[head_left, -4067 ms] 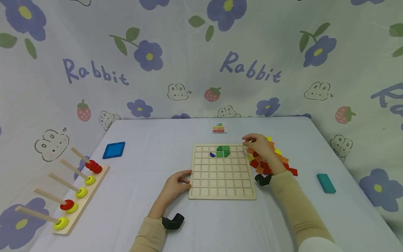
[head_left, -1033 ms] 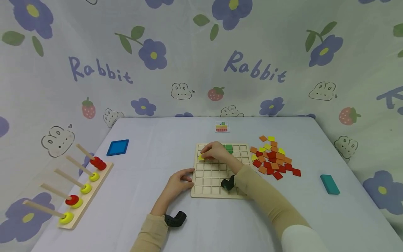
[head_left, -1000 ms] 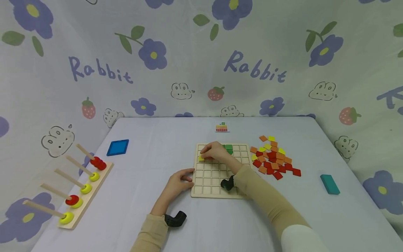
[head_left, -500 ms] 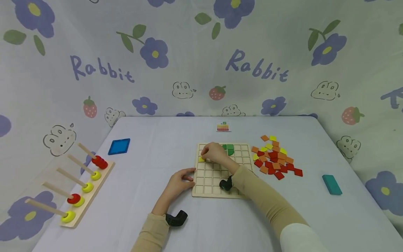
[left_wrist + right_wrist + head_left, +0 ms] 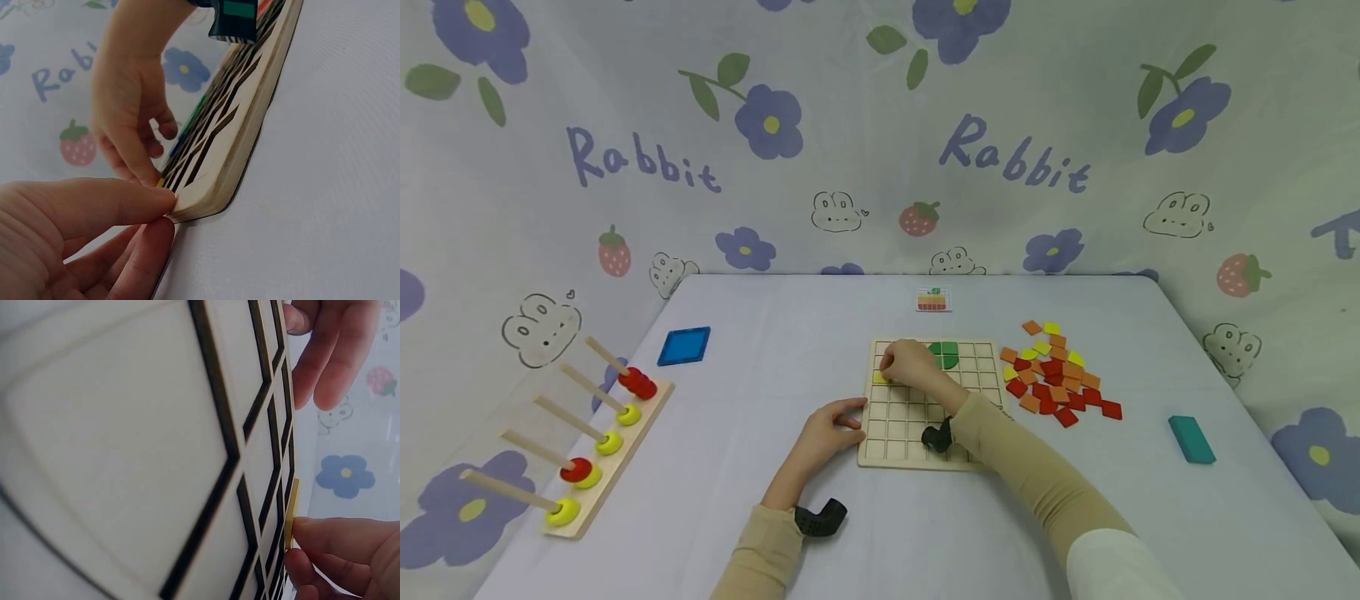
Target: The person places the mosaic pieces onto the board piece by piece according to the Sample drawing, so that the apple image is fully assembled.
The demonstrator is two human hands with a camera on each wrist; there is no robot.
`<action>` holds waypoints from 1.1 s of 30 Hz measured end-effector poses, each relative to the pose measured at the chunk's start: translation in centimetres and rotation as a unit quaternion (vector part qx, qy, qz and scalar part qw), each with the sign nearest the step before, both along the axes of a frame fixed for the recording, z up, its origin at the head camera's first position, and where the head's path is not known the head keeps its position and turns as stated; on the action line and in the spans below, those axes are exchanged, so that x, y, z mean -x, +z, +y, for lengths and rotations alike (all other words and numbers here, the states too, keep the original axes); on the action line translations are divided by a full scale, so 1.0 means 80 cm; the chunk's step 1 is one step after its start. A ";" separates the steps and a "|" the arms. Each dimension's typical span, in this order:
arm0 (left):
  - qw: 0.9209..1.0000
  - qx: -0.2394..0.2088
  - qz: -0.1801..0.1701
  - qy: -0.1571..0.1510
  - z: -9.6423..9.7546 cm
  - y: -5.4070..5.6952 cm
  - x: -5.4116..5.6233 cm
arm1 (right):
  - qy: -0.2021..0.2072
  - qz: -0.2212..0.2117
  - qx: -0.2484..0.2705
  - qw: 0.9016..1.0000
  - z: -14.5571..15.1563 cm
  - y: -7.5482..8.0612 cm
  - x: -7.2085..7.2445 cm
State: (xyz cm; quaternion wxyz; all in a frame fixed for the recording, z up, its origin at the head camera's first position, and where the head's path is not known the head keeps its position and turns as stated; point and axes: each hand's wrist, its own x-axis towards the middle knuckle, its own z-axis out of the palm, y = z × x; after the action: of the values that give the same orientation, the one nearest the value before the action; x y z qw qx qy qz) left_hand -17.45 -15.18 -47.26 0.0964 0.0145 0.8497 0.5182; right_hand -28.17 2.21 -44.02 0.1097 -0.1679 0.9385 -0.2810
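So your right hand [image 5: 917, 367] was out over the wooden grid board [image 5: 898, 432], with thumb and fingers curled in narrow on a small yellow tile [image 5: 880, 377]. That tile was at the second row from the far edge, in the leftmost column. In your right wrist view your thumb was right on it and it stood a bit proud of the grid, but I couldn't tell if any of it sat down in the cell.

Your left hand [image 5: 822, 433] was at the board's left edge, fingers loosely bent and a little apart from the thumb, tips touching the wood. Your left wrist view had that thumb right at a rounded corner.

Green tiles [image 5: 950, 348] were up in the far rows, partly hidden behind your right hand. Just off the board's right side you had a messy heap of loose tiles [image 5: 1059, 394] in red, orange and yellow, some overlapping. A little picture card [image 5: 933, 298] lay past the far edge.

Further out, a blue tray [image 5: 683, 345] and a wooden peg stand [image 5: 612, 471] with red and yellow rings were over on your left, and a teal block [image 5: 1191, 439] lay well apart on your right
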 end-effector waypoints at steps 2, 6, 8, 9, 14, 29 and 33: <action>1.000 -0.001 -0.001 0.000 0.000 0.000 0.000 | 0.002 -0.002 0.000 1.000 0.000 0.001 0.000; 1.000 -0.006 -0.001 -0.001 0.001 0.000 0.000 | 0.005 -0.004 0.000 1.000 0.004 0.005 -0.001; 1.000 -0.005 0.002 -0.003 0.001 0.000 -0.001 | 0.008 -0.008 0.006 1.000 0.007 0.006 -0.002; 1.000 -0.006 0.003 -0.003 0.002 0.001 -0.001 | 0.009 -0.010 0.010 1.000 0.008 0.007 -0.002; 1.000 -0.001 0.006 0.000 0.001 0.001 -0.002 | 0.005 -0.031 0.056 0.998 0.017 0.010 -0.002; 1.000 0.016 0.006 0.007 0.001 -0.003 0.005 | -0.121 -0.042 0.189 0.974 0.163 0.037 0.014; 1.000 0.023 0.004 0.004 0.000 -0.008 0.004 | -0.168 -0.060 0.239 0.955 0.218 0.028 0.012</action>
State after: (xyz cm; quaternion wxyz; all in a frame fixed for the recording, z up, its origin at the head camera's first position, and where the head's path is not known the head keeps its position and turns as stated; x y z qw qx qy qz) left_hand -17.73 -15.16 -47.88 0.0917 0.0107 0.8619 0.4987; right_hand -29.09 19.62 -41.77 0.0740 -0.0122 0.8504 -0.5207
